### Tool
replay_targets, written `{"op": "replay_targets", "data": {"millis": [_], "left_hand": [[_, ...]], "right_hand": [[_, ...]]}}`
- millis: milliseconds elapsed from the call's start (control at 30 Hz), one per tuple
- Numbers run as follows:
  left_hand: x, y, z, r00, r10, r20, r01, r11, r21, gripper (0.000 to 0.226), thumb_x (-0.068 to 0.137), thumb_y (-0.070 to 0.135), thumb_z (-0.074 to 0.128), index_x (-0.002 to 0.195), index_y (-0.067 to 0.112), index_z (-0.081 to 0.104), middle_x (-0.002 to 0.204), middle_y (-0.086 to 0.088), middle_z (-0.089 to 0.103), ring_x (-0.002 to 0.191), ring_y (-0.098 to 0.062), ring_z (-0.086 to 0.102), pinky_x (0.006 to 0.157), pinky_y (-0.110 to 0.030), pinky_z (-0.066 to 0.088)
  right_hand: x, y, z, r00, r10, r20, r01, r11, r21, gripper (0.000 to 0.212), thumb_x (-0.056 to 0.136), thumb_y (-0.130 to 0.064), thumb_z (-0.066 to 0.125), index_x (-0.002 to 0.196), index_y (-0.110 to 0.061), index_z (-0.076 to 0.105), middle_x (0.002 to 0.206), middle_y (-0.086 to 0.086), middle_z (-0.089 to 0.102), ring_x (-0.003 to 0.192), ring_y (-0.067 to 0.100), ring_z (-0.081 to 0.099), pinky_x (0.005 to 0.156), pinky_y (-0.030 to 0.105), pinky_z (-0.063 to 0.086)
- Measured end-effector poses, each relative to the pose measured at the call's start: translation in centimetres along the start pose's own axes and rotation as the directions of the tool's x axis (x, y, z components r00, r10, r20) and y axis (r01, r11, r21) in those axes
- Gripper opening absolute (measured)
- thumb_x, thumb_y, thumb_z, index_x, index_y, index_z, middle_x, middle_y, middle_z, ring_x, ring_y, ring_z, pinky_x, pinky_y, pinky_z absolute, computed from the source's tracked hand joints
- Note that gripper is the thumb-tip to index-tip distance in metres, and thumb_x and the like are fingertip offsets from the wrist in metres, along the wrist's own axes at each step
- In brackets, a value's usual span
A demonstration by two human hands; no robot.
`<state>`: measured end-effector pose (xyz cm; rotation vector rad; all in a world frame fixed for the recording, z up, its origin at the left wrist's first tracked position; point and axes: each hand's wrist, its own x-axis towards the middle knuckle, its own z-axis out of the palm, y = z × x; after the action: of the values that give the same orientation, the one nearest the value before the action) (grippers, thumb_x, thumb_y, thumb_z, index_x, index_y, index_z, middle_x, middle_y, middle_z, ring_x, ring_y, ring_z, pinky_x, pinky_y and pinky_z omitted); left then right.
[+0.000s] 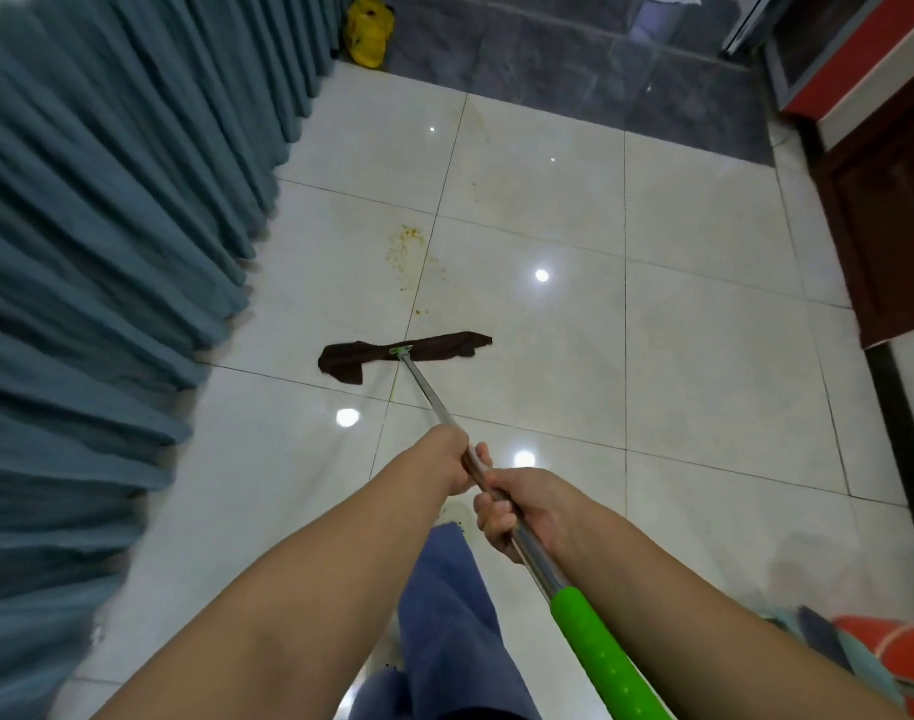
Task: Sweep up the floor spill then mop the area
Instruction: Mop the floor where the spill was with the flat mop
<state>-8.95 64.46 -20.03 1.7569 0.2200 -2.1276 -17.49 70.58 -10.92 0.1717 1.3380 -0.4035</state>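
Observation:
A mop with a steel pole [430, 394] and a green grip [600, 652] reaches forward over the pale floor tiles [704, 356]. Its dark brown cloth head [444, 346] lies flat on the floor, spread left and right of a green clamp. My left hand [452, 462] grips the pole further down, and my right hand [517, 511] grips it just behind, above the green grip. A yellowish spill [407, 252] of crumbs and smears lies on the tiles just beyond the mop head, along a grout line. A few yellow specks sit between the spill and the cloth.
Blue-grey curtains [107, 278] hang along the left. A yellow bag [369, 31] sits by the curtain at the far end, beside dark grey tiles [574, 59]. Dark wooden furniture with a red and white cabinet [881, 174] stands on the right. An orange object [901, 652] lies at bottom right.

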Motion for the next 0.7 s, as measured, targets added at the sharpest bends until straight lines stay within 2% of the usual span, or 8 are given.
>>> {"op": "replay_targets", "data": {"millis": [133, 233, 367, 467, 633, 700], "left_hand": [[0.6, 5.2, 1.9, 0.999, 0.024, -0.021, -0.023, 0.998, 0.054, 0.025, 0.101, 0.016, 0.031, 0.091, 0.001, 0.048, 0.062, -0.01, 0.047, 0.047, -0.014, 0.044, 0.033, -0.014, 0.041], [1.0, 9.4, 4.0, 1.0, 0.013, -0.029, -0.011, 0.997, 0.081, 0.023, 0.101, 0.016, 0.031, 0.098, 0.0, 0.048, 0.063, -0.01, 0.047, 0.046, -0.015, 0.044, 0.033, -0.014, 0.042], [1.0, 14.5, 7.0, 1.0, 0.012, -0.026, -0.009, 0.993, 0.12, 0.024, 0.101, 0.017, 0.031, 0.1, -0.001, 0.047, 0.059, -0.008, 0.046, 0.029, -0.015, 0.044, 0.034, -0.016, 0.043], [1.1, 18.1, 8.4, 0.999, 0.045, 0.004, -0.045, 0.989, 0.14, 0.024, 0.102, 0.014, 0.03, 0.093, -0.001, 0.047, 0.06, -0.007, 0.044, 0.043, -0.014, 0.043, 0.033, -0.016, 0.042], [2.0, 23.4, 9.4, 0.996, 0.086, 0.024, -0.088, 0.984, 0.158, 0.027, 0.102, 0.011, 0.025, 0.086, 0.0, 0.044, 0.063, -0.007, 0.042, 0.05, -0.013, 0.04, 0.034, -0.013, 0.04], [2.7, 25.4, 9.5, 0.995, 0.097, 0.03, -0.1, 0.981, 0.165, 0.031, 0.101, 0.009, 0.024, 0.077, 0.0, 0.042, 0.063, -0.007, 0.04, 0.05, -0.013, 0.038, 0.033, -0.013, 0.039]], "right_hand": [[0.7, -5.1, 2.1, 1.0, 0.002, 0.024, -0.003, 1.0, 0.017, 0.025, 0.101, -0.024, 0.044, 0.081, -0.022, 0.058, 0.044, 0.0, 0.035, 0.024, 0.006, 0.03, 0.025, 0.01, 0.026], [1.0, -9.6, 3.5, 0.999, -0.002, 0.033, -0.001, 0.997, 0.074, 0.031, 0.101, -0.025, 0.044, 0.074, -0.025, 0.06, 0.043, 0.0, 0.035, 0.023, 0.006, 0.029, 0.025, 0.009, 0.025], [1.5, -15.2, 4.8, 1.0, 0.007, 0.024, -0.01, 0.993, 0.115, 0.033, 0.101, -0.026, 0.044, 0.075, -0.025, 0.063, 0.051, 0.0, 0.035, 0.023, 0.007, 0.029, 0.024, 0.009, 0.025], [2.0, -19.0, 6.4, 0.999, -0.013, 0.039, 0.009, 0.995, 0.101, 0.031, 0.101, -0.028, 0.046, 0.073, -0.021, 0.06, 0.058, -0.001, 0.033, 0.022, 0.007, 0.03, 0.024, 0.009, 0.026], [3.3, -23.4, 9.5, 0.999, -0.034, 0.014, 0.032, 0.994, 0.105, 0.031, 0.1, -0.029, 0.047, 0.072, -0.019, 0.057, 0.057, 0.001, 0.034, 0.022, 0.007, 0.03, 0.024, 0.009, 0.025], [4.1, -24.9, 10.7, 1.0, -0.031, 0.004, 0.03, 0.996, 0.089, 0.031, 0.1, -0.03, 0.048, 0.072, -0.021, 0.058, 0.053, 0.001, 0.036, 0.022, 0.007, 0.029, 0.025, 0.009, 0.025]]}}
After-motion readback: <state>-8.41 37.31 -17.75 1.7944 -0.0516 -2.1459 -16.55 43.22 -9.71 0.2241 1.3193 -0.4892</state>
